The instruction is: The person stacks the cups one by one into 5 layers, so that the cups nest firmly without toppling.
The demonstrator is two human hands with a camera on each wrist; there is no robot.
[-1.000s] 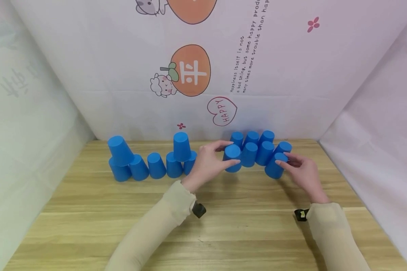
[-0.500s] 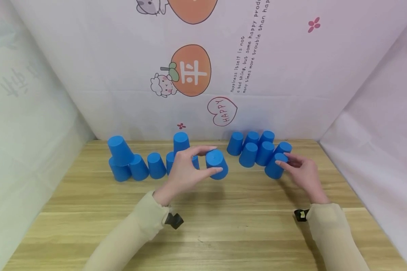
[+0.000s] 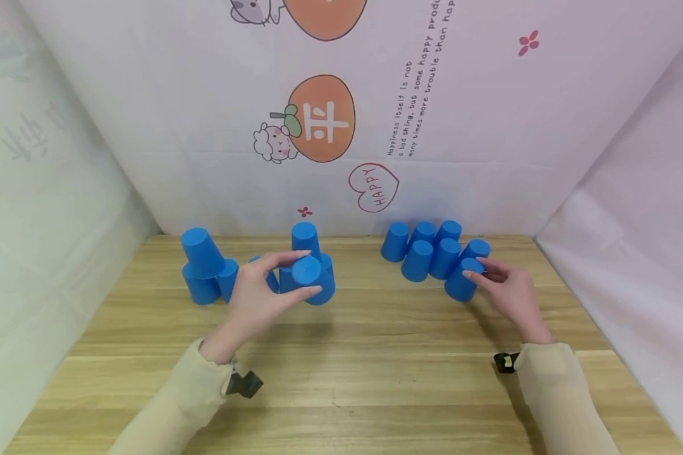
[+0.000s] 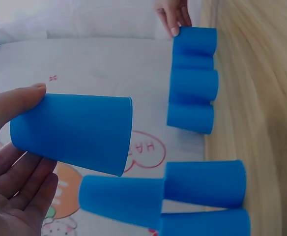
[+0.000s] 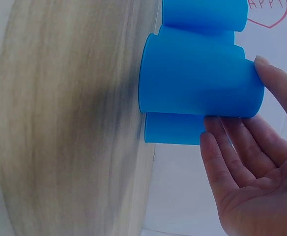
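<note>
My left hand holds an upside-down blue cup between thumb and fingers. In the left wrist view this held cup is apart from the stacked cups below it. At the right, my right hand grips the top part of another upside-down blue cup, the front one of a cluster. The right wrist view shows thumb and fingers on either side of that cup's narrow end, with its wide rim at the wooden table.
Behind the left hand runs a row of upside-down cups, partly hidden. One cup tops its left end, another its right part. Several more cups stand close together at the right. A printed cloth hangs behind the wooden table.
My left hand has carried a cup leftward from the right cluster to in front of the left row. The right hand stays on its cup.
</note>
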